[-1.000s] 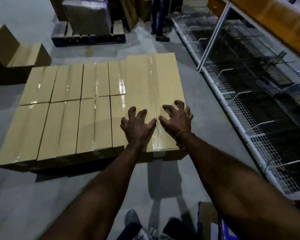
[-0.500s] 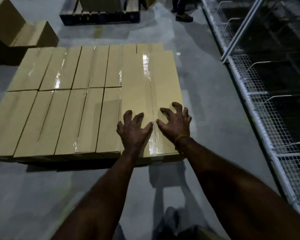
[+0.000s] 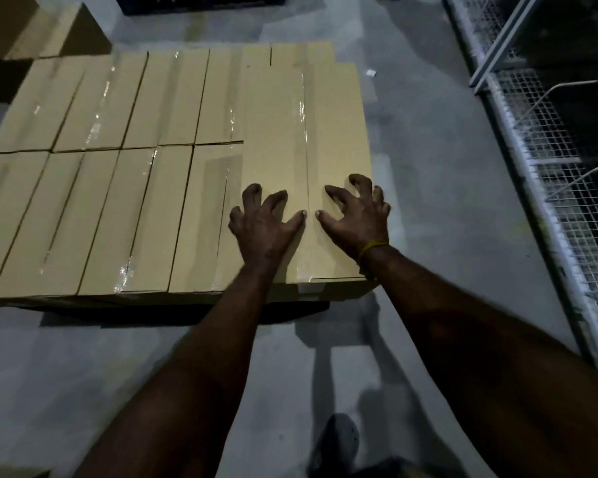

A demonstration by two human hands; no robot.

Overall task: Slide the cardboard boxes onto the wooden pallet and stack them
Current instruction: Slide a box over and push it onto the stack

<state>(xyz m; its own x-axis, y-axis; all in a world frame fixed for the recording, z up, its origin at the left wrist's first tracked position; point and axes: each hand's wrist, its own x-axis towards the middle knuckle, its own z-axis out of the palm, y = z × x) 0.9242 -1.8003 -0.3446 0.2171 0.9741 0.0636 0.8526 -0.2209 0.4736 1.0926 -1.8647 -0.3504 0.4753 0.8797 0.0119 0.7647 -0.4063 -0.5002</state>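
Head view. The left hand point(image 3: 265, 224) and the right hand point(image 3: 354, 217) rest side by side on the near end of the top cardboard box point(image 3: 304, 139), thumbs almost meeting across its taped centre seam. On both hands the fingers are spread and arched, fingertips pressing the lid; neither hand curls round an edge or lifts anything. A yellow band point(image 3: 372, 248) circles the right wrist.

The top cardboard box is long and narrow and lies flat on the right end of a layer of boxes point(image 3: 118, 174), its right edge overhanging that layer a little. The layer of boxes forms two rows of similar taped cartons, packed edge to edge with glossy tape along the seams. A dark strip beneath the near edge marks the pallet point(image 3: 173, 310); its material cannot be made out in the shadow.

The floor point(image 3: 439, 208) is smooth grey concrete, dimly lit, with the arms' shadows falling toward the viewer. A wire-mesh rack point(image 3: 546, 160) with white frame members runs along the right side. More brown cartons point(image 3: 38, 29) stand at the upper left, apart from the layer. A dark shoe point(image 3: 337, 439) shows at the bottom edge, and a small white scrap point(image 3: 370, 73) lies on the floor beyond the top cardboard box.
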